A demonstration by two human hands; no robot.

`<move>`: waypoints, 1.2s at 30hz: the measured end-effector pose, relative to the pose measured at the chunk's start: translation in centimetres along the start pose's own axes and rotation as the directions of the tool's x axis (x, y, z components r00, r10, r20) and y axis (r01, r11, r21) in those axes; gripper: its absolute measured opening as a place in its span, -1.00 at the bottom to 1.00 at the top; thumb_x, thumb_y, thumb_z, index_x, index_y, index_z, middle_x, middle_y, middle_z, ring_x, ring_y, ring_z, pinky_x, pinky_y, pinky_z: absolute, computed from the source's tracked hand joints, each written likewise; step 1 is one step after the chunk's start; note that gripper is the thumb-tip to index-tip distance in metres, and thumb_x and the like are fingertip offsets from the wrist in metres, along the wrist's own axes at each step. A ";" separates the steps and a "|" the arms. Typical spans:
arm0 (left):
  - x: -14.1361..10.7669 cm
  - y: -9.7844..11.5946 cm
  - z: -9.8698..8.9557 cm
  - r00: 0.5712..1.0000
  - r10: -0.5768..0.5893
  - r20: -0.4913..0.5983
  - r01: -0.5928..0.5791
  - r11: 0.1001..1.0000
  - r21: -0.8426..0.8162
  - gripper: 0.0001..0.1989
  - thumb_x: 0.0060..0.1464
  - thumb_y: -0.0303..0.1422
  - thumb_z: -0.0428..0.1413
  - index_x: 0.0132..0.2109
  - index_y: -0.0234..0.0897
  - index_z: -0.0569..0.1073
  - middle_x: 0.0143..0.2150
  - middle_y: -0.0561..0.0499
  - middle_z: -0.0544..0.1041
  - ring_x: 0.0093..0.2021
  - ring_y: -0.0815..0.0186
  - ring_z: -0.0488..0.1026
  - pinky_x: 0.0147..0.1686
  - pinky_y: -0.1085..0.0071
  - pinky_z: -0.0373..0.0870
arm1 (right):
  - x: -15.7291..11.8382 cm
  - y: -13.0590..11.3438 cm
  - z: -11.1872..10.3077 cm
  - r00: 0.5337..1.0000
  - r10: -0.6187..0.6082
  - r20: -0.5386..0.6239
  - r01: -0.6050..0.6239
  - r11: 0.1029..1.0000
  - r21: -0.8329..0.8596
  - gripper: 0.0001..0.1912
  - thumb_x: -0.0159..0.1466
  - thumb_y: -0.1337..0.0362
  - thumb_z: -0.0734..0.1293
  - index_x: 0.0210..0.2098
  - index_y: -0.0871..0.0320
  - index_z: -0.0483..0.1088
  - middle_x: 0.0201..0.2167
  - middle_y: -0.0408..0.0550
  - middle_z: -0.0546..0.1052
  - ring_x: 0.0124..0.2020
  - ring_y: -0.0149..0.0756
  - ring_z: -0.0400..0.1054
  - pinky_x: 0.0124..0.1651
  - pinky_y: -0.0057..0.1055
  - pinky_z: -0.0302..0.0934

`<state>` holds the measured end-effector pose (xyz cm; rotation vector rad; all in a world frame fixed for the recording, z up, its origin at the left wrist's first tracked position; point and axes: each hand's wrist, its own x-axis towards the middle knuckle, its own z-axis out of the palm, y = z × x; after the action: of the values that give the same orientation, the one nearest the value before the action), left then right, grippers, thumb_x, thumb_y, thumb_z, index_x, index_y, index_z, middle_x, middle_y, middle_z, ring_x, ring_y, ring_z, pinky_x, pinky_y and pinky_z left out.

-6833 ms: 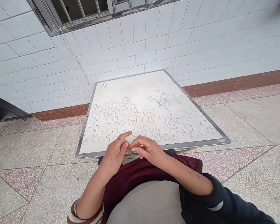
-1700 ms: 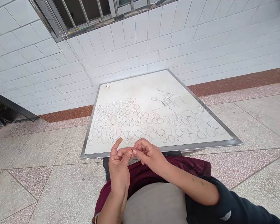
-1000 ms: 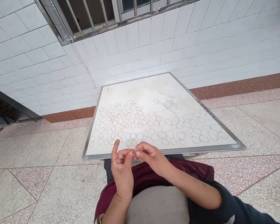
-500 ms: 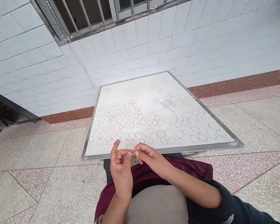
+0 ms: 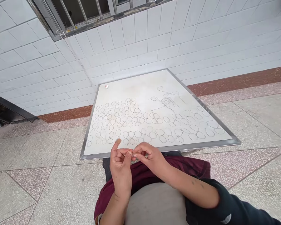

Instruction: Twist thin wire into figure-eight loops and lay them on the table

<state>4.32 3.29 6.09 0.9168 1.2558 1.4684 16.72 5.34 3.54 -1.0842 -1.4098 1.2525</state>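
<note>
My left hand (image 5: pixel 120 170) pinches a thin wire (image 5: pixel 136 160) between thumb and index finger, its little finger raised. From the other side, the thumb and index finger of my right hand (image 5: pixel 152 158) pinch at the same spot. The fingertips almost meet just past the table's near edge, and they cover most of the wire. On the white table (image 5: pixel 145 82) lie rows of thin wire loops (image 5: pixel 159 132), many paired like a figure eight. Behind them, toward the right, sits a loose tangle of wire pieces (image 5: pixel 167 100).
A small white and red item (image 5: pixel 107 87) lies near the table's far left corner. Metal edging (image 5: pixel 202 110) frames the tabletop. Beyond it rise a white tiled wall (image 5: pixel 131 56) and a barred window (image 5: pixel 91 14). Dark red cloth (image 5: pixel 192 165) covers my lap.
The right fingertips have shifted slightly and closed in beside the left ones at the wire. The whole view has moved a little; the loops on the table look the same.
</note>
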 end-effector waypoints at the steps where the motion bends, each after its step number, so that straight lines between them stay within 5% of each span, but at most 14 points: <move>1: 0.0 0.0 0.1 1.000 0.004 -0.014 -0.004 1.000 -0.005 -0.45 0.09 -0.35 0.20 0.22 -0.12 0.27 -0.39 0.17 0.46 -0.42 0.47 0.40 -0.19 0.46 0.41 | 0.0 0.2 0.2 0.999 0.036 -0.016 -0.035 0.999 0.027 -0.94 0.22 0.25 0.35 -0.34 0.10 0.40 -0.46 -0.14 0.51 -0.39 -0.32 0.35 -0.30 -0.36 0.19; 6: -0.1 0.3 0.2 0.999 0.010 -0.049 -0.009 1.000 0.019 -0.43 0.08 -0.32 0.21 0.22 -0.07 0.26 -0.38 0.18 0.43 -0.47 0.49 0.38 -0.29 0.50 0.42 | -0.1 0.5 0.6 0.997 0.070 -0.013 -0.069 0.994 0.086 -0.85 0.26 0.19 0.33 -0.39 0.12 0.40 -0.48 -0.13 0.51 -0.42 -0.33 0.35 -0.33 -0.38 0.21; 9: -0.2 0.3 0.3 0.999 0.021 -0.051 -0.017 0.997 0.080 -0.43 0.09 -0.31 0.21 0.23 -0.07 0.25 -0.37 0.17 0.44 -0.49 0.50 0.38 -0.32 0.51 0.42 | -0.2 0.4 0.5 0.998 -0.067 -0.020 0.064 0.992 -0.112 -0.83 0.31 0.26 0.27 -0.40 0.11 0.43 -0.48 -0.12 0.51 -0.39 -0.31 0.33 -0.30 -0.36 0.20; 12: -0.3 0.2 0.3 0.999 0.026 -0.030 -0.023 0.993 0.116 -0.43 0.10 -0.32 0.20 0.24 -0.07 0.25 -0.38 0.16 0.45 -0.49 0.49 0.39 -0.33 0.50 0.43 | -0.4 0.5 0.2 0.967 -0.253 0.009 0.237 0.891 -0.388 -0.77 0.34 0.32 0.20 -0.41 0.13 0.42 -0.48 -0.07 0.47 -0.38 -0.27 0.25 -0.27 -0.30 0.17; 15: -0.3 0.1 0.2 1.000 0.021 -0.016 -0.020 0.995 0.094 -0.43 0.10 -0.33 0.19 0.24 -0.08 0.25 -0.37 0.16 0.45 -0.47 0.47 0.41 -0.28 0.46 0.45 | -0.5 0.6 0.0 0.953 -0.302 0.034 0.280 0.828 -0.485 -0.74 0.37 0.31 0.15 -0.38 0.13 0.42 -0.47 -0.04 0.45 -0.37 -0.24 0.21 -0.26 -0.26 0.16; 19: -0.1 0.0 0.0 1.000 -0.012 -0.025 0.011 0.999 -0.031 -0.42 0.09 -0.35 0.20 0.23 -0.07 0.25 -0.39 0.17 0.42 -0.40 0.45 0.44 -0.25 0.44 0.46 | -0.2 0.1 -0.3 0.998 -0.040 -0.041 0.032 0.983 -0.183 -0.86 0.33 0.21 0.23 -0.22 0.08 0.39 -0.36 -0.09 0.45 -0.38 -0.31 0.27 -0.31 -0.32 0.24; 22: -0.1 -0.2 0.0 0.999 -0.035 -0.021 0.033 0.995 -0.089 -0.40 0.07 -0.37 0.23 0.23 -0.09 0.24 -0.39 0.15 0.45 -0.35 0.43 0.45 -0.28 0.47 0.45 | 0.1 -0.4 -0.5 0.987 0.162 0.010 -0.162 0.980 0.111 -0.79 0.28 0.11 0.28 -0.16 0.07 0.36 -0.34 -0.15 0.41 -0.47 -0.42 0.25 -0.41 -0.41 0.26; 27: -0.1 -0.3 0.3 0.999 -0.027 0.029 0.030 0.996 -0.082 -0.40 0.07 -0.39 0.23 0.23 -0.12 0.23 -0.41 0.17 0.48 -0.41 0.46 0.45 -0.22 0.44 0.45 | 0.3 -0.8 -0.7 0.986 0.150 0.069 -0.163 0.951 0.264 -0.77 0.25 0.08 0.32 -0.30 0.12 0.40 -0.39 -0.14 0.44 -0.38 -0.38 0.33 -0.37 -0.44 0.24; 36: 0.5 0.1 -0.4 0.982 -0.133 0.135 0.151 0.979 -0.136 -0.40 0.01 -0.42 0.27 0.19 -0.22 0.28 -0.43 0.15 0.55 -0.46 0.45 0.48 -0.26 0.44 0.46 | 0.6 -0.6 -1.1 0.986 0.123 0.108 -0.150 0.944 0.294 -0.78 0.23 0.11 0.36 -0.25 0.12 0.47 -0.41 -0.15 0.46 -0.39 -0.41 0.30 -0.35 -0.45 0.22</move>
<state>3.84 3.67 6.05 0.7926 1.0847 1.3498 17.63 6.10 4.29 -0.9366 -1.1731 1.5758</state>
